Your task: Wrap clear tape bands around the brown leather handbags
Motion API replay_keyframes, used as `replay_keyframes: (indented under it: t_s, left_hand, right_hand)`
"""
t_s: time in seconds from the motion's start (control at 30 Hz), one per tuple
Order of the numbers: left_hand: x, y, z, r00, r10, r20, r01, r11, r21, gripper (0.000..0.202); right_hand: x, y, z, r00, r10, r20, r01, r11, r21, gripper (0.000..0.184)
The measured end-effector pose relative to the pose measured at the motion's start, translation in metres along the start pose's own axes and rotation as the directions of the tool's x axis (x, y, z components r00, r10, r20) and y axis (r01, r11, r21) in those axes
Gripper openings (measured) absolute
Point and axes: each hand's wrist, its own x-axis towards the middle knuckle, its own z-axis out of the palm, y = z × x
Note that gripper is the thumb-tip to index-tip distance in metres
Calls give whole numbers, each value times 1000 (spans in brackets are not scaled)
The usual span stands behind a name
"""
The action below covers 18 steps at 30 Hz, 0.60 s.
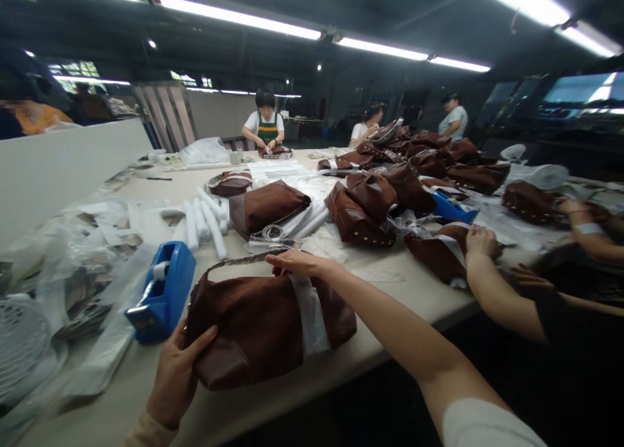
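Clasped around the near end of a soft brown leather handbag (pixel 253 330), the left hand (pixel 175 375) has its thumb spread on the front face and its fingers tucked behind. This probably steadies the limp body against the pale tabletop (pixel 400 294). The right hand (pixel 298 263) reaches over the top with fingers laid almost flat on the handbag's metal-trimmed handle (pixel 234 260), just where a white paper band (pixel 309 317) wraps over the body. Whether it pinches anything underneath cannot be told. The handbag lies on its side at the table's near edge, close to the person.

Just beside its left end stands a blue plastic tape dispenser (pixel 164 288), within easy reach. Behind are white paper rolls (pixel 202 223) and crumpled clear plastic wrapping (pixel 97 252). Farther back a heap of matching brown handbags (pixel 375 203) crowds the middle. A co-worker's hand (pixel 481 242) rests on another at the right.
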Motion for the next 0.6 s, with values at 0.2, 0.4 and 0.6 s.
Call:
replay_keyframes:
  t_s: [0.2,0.4,0.6]
  left_hand:
    - [-16,-1,0,998,41,-41,-37,995,94,72]
    - [-28,7,7,995,18,-103,-10,996,86,74]
    - [-38,8,17,984,-4,-178,26,992,122,50]
  right_hand:
    - [-4,3,1,998,27,54,-26,999,-31,75]
    - [-4,11,16,1000,27,13,-18,891,-453,87]
    - [-12,21,21,1000,0,-20,-11,822,-570,84]
